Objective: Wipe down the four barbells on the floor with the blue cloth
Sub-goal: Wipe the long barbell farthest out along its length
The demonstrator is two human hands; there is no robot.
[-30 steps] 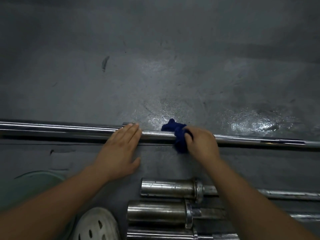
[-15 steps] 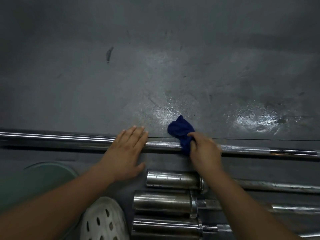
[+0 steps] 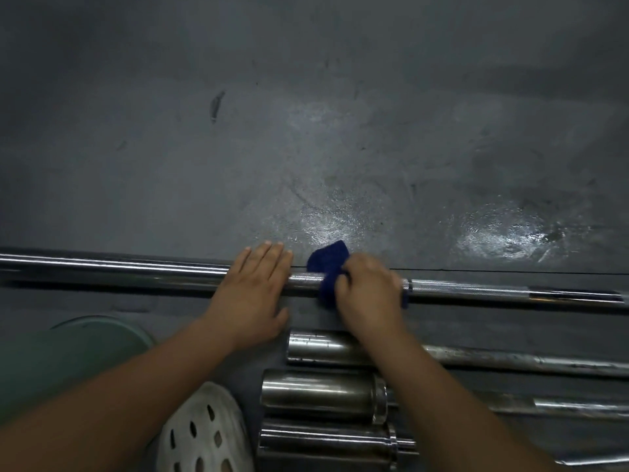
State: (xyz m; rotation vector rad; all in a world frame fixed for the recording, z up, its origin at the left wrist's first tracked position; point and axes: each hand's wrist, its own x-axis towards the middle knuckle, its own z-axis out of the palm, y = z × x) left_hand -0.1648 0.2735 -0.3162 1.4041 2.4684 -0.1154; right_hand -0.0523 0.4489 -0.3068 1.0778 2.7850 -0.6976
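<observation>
While I am looking down at the dark grey floor (image 3: 306, 114), my left hand (image 3: 253, 298) is lying flat across the farthest barbell (image 3: 119, 272). Its fingers are stretching straight and close together, with the tips reaching just past the shaft and the heel of the palm resting on the near side, so it is pressing on the bar and gripping nothing. Just to its right, my right hand (image 3: 369, 294) is curling its fingers round the blue cloth (image 3: 328, 264) and holding it against the same shaft. A bunched fold of the cloth is sticking out on the far side of the bar, and a dark edge is showing below the knuckles; whether the fingertips are meeting under the bar I cannot tell. This barbell is running left to right across the whole view, looking smooth and shiny to the left of my hands and knurled to the right of them. The three other barbells (image 3: 320, 347) are lying nearer to me, parallel to it, their thick sleeve ends pointing left, and my right forearm is crossing above them. A white perforated shoe (image 3: 204, 434) is sitting just left of the two nearest sleeves. A green rounded shape (image 3: 68, 356), which I cannot identify, is showing at lower left behind my left forearm.
</observation>
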